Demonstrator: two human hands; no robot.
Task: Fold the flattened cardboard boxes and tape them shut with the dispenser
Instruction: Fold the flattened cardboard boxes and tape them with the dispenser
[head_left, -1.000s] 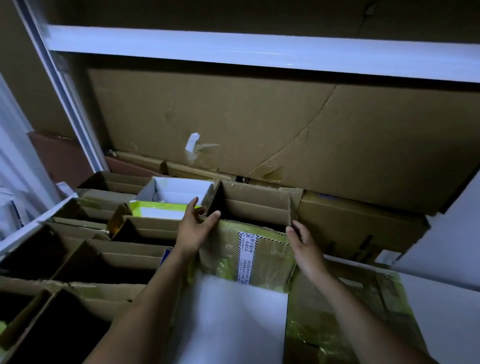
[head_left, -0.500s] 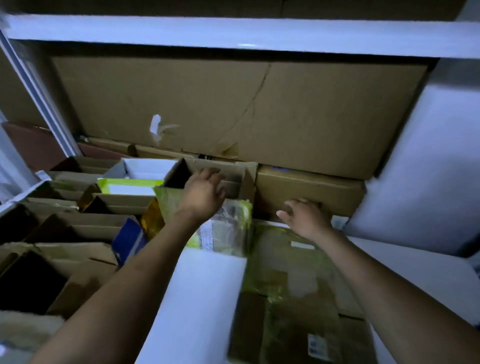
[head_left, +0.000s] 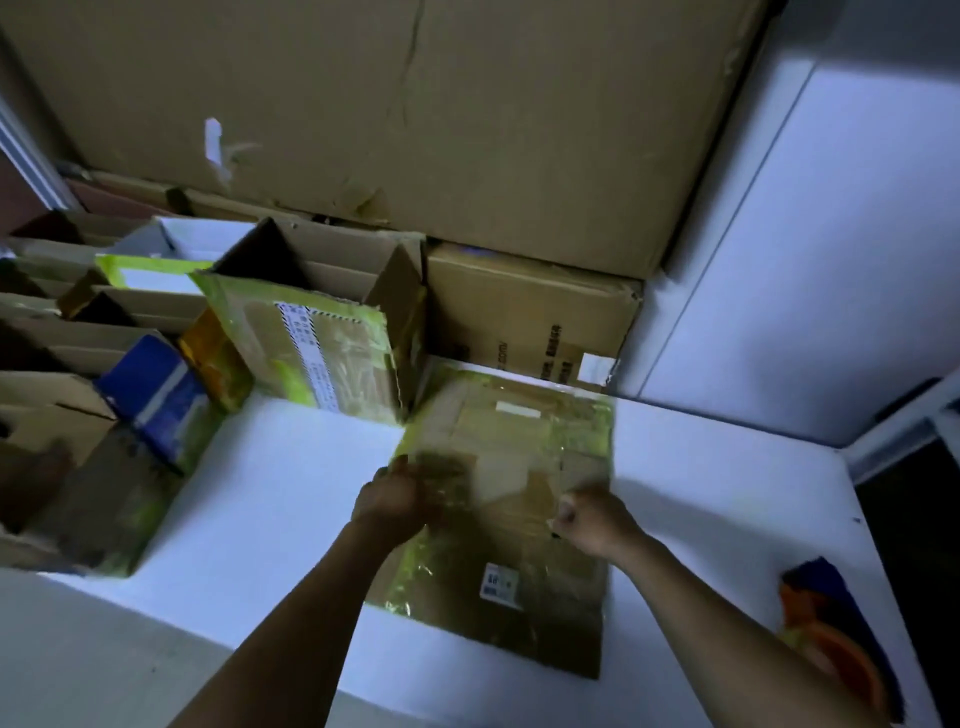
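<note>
Left hand (head_left: 400, 499): fingers curled over the left edge of the flattened cardboard box (head_left: 545, 441), gripping it; blurred.
Right hand (head_left: 592, 514): closed in a fist at the box's right edge, gripping that edge.
Flattened cardboard box: on the white desk (head_left: 260, 493) between both hands, brown, covered with yellow-green tape and carrying a small printed label.
Orange and blue object (head_left: 831, 639): on the desk near the right forearm, too blurred to name.
Open taped box (head_left: 311, 353): upright just beyond the desk's far edge, with a white label strip on its face.
Open boxes (head_left: 78, 312): in rows to the left.
Closed brown carton (head_left: 530, 312): behind the flat box.
Large cardboard sheet (head_left: 415, 104): across the back.
</note>
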